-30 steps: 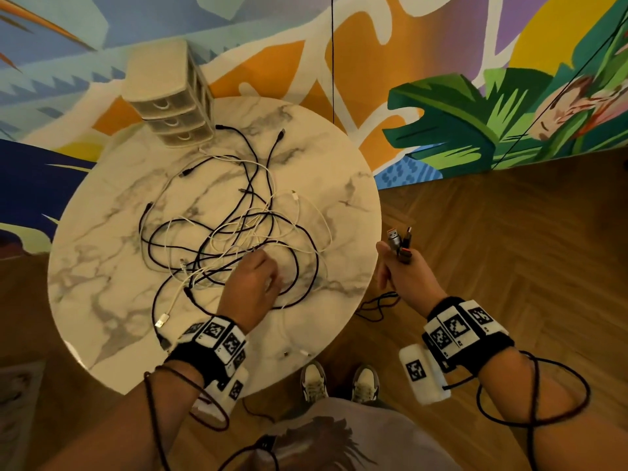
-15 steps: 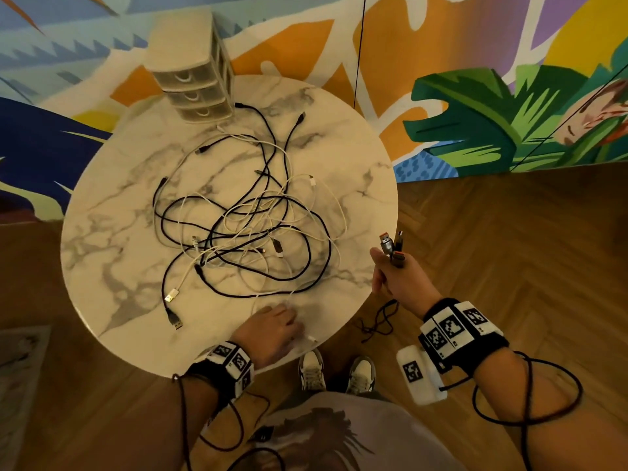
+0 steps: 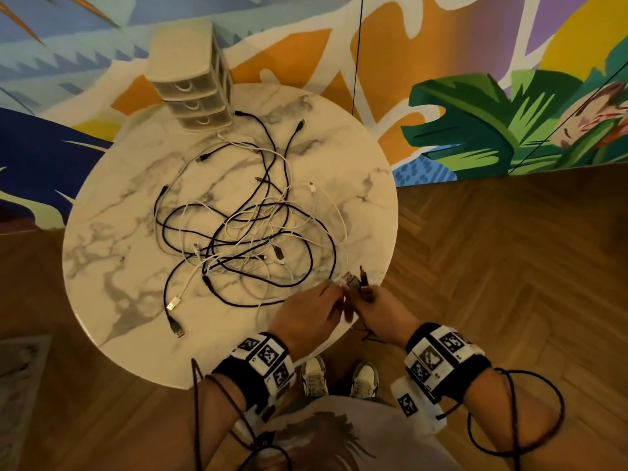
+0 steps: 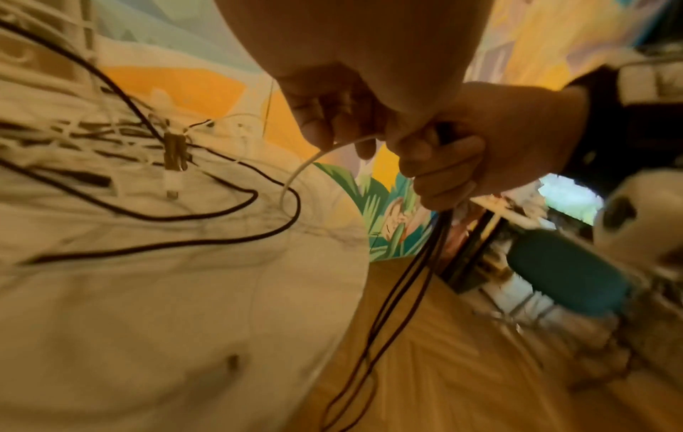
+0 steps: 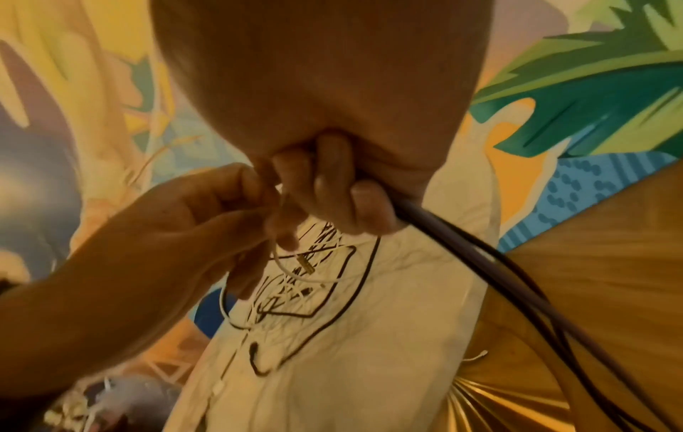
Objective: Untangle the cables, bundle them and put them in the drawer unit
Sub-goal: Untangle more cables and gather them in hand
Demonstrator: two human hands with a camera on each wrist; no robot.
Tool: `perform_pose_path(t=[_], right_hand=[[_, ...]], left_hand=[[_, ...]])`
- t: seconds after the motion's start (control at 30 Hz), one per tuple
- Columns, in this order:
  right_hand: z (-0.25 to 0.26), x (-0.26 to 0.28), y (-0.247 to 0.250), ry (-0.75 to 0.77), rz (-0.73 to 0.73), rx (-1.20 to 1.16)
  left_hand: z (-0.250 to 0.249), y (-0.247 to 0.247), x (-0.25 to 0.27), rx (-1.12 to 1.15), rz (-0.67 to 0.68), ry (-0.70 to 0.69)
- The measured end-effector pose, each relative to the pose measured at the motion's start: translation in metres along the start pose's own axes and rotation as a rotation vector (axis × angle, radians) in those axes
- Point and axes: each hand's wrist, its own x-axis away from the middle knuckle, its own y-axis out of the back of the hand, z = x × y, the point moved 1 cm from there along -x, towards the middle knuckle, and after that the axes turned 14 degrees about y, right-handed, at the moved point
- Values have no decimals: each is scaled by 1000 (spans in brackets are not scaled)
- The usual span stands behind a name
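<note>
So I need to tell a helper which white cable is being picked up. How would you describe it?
Start at the round marble table, near edge, where both hands meet. The right hand grips black cables hanging to the floor. The white cable is the thin one pinched by the left hand, curving back into the tangle.

Both forearms are bare. Behind the left hand [image 3: 307, 317] sits a black wristband [image 3: 261, 365] faced with white tiles that carry black square-code markers. Behind the right hand [image 3: 384, 312] sits a matching band [image 3: 441, 358], and a white block [image 3: 413, 402] with one such marker hangs under that wrist. Thin black leads [image 3: 516, 416] loop around each forearm. Lower down show a pale printed shirt [image 3: 323, 436] and light sneakers [image 3: 314, 373].
</note>
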Motion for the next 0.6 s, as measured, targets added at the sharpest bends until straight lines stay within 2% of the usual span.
perform_pose_path(t=[0.1, 0.27, 0.37, 0.43, 0.5, 0.6], right_hand=[[3, 0, 3, -2, -101, -47], [9, -1, 16, 11, -230, -159], [22, 0, 17, 78, -279, -334], [24, -3, 12, 110, -265, -365], [23, -5, 9, 114, -243, -288], [23, -4, 15, 86, -221, -227]], left_hand=[[-3, -1, -2, 134, 7, 101], [7, 4, -10, 144, -48, -10], [-1, 11, -13, 268, -99, -15], [-13, 13, -14, 346, -130, -20], [-22, 12, -13, 382, -117, -35], [-22, 14, -12, 315, -88, -9]])
